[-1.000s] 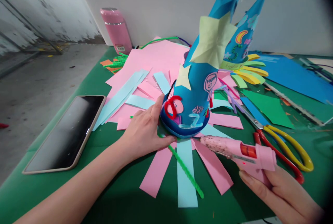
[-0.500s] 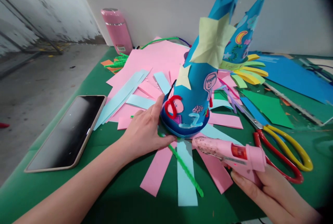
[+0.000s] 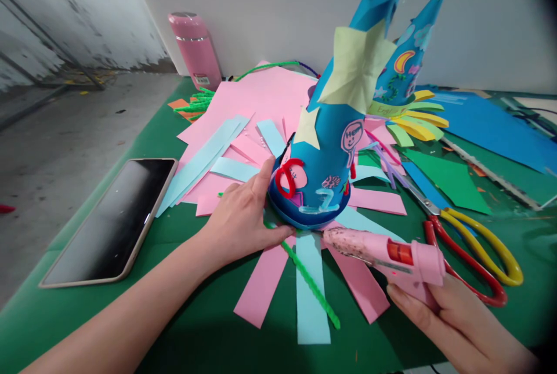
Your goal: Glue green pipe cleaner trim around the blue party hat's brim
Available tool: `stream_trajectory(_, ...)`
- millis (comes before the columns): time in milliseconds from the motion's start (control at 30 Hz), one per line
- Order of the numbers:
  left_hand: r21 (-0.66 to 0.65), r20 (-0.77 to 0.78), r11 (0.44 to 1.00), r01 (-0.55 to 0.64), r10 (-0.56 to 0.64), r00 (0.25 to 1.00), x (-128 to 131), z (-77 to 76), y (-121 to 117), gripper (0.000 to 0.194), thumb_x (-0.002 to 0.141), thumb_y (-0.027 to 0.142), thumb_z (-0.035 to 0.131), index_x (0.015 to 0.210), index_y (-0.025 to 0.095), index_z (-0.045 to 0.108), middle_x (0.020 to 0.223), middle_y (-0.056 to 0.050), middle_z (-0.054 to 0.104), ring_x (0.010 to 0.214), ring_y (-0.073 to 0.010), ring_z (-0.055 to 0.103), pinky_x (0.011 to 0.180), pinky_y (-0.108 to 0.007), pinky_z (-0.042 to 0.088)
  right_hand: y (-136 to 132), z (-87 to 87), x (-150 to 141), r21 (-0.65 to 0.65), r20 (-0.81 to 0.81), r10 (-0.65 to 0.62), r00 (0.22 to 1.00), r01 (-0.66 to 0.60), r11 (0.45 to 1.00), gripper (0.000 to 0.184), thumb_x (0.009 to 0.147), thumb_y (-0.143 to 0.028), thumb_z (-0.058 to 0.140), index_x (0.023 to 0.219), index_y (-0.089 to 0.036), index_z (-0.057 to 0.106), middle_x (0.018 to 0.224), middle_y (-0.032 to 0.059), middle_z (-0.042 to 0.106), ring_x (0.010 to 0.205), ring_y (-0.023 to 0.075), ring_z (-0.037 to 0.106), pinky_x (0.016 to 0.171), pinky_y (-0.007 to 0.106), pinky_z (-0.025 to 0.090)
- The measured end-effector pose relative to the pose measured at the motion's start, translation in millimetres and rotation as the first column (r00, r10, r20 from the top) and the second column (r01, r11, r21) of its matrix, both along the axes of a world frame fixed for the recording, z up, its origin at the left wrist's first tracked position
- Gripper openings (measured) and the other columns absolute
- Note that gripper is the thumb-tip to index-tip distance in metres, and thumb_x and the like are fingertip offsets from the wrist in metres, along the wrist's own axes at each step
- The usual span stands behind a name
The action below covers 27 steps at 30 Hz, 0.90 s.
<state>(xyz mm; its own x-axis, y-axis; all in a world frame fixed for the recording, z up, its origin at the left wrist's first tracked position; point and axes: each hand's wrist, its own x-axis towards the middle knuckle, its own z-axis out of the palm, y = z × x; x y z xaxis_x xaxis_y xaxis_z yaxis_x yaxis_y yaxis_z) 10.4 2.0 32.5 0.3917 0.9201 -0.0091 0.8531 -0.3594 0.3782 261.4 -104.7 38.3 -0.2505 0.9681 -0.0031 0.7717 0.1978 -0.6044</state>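
Observation:
A tall blue paper cone hat point(image 3: 331, 148) stands in the middle, with cream stars, pipe-cleaner shapes and a curled blue rim. Pink and light blue paper strips point(image 3: 313, 298) fan out from under it. My left hand point(image 3: 241, 209) grips the hat's lower left, thumb along the front rim and index finger up its side; the other fingers are partly hidden. My right hand point(image 3: 461, 322) is closed on the handle of a pink glue gun point(image 3: 387, 252). The gun's nozzle is at the front rim, just right of my left thumb. A green pipe cleaner point(image 3: 311, 278) lies across the strips.
Scissors point(image 3: 467, 246) with red and yellow handles lie at right. A phone point(image 3: 108, 223) rests at left, and a pink bottle point(image 3: 195, 52) stands behind. Another decorated cone hat point(image 3: 411, 58) stands at the back right, near blue card point(image 3: 496, 127) and green paper point(image 3: 448, 180).
The glue gun's nozzle has shifted very slightly right along the front rim. My left hand and the hat have stayed in place.

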Motion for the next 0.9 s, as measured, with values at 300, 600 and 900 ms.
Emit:
stream_trajectory(300, 0.003, 0.002, 1.000, -0.002, 0.002, 1.000, 0, -0.1, 0, 0.102, 0.064, 0.046, 0.062, 0.140, 0.017, 0.000, 0.089, -0.007, 0.061, 0.087, -0.0304, 0.058, 0.073, -0.039, 0.041, -9, -8.9, 10, -0.036, -0.042, -0.193, 0.980, 0.191, 0.981, 0.028, 0.080, -0.043, 0.052, 0.099, -0.027, 0.063, 0.084, 0.0007, 0.068, 0.072, 0.0170, 0.064, 0.074, 0.025, 0.054)
stream_trajectory(600, -0.001, 0.008, 1.000, -0.002, 0.002, 1.000, 0, -0.3, 0, 0.101, 0.065, 0.046, 0.062, 0.140, 0.017, 0.001, 0.088, -0.006, 0.060, 0.087, -0.0296, 0.058, 0.072, -0.038, 0.041, -9, -11.2, 14, -0.055, -0.064, -0.230, 0.971, 0.227, 0.972, 0.036, 0.080, -0.044, 0.050, 0.109, -0.025, 0.060, 0.099, 0.0022, 0.067, 0.087, 0.0198, 0.064, 0.080, 0.026, 0.053)
stream_trajectory(900, 0.014, -0.003, 1.000, -0.010, 0.010, 1.000, 0, -0.7, -1, 0.102, 0.065, 0.044, 0.062, 0.140, 0.015, -0.001, 0.089, -0.007, 0.060, 0.086, -0.0301, 0.058, 0.072, -0.038, 0.042, -10, -18.9, 30, -0.115, -0.146, -0.326, 0.934, 0.311, 0.943, 0.036, 0.079, -0.043, 0.053, 0.110, -0.026, 0.059, 0.099, 0.0030, 0.066, 0.087, 0.0202, 0.064, 0.067, 0.023, 0.056)
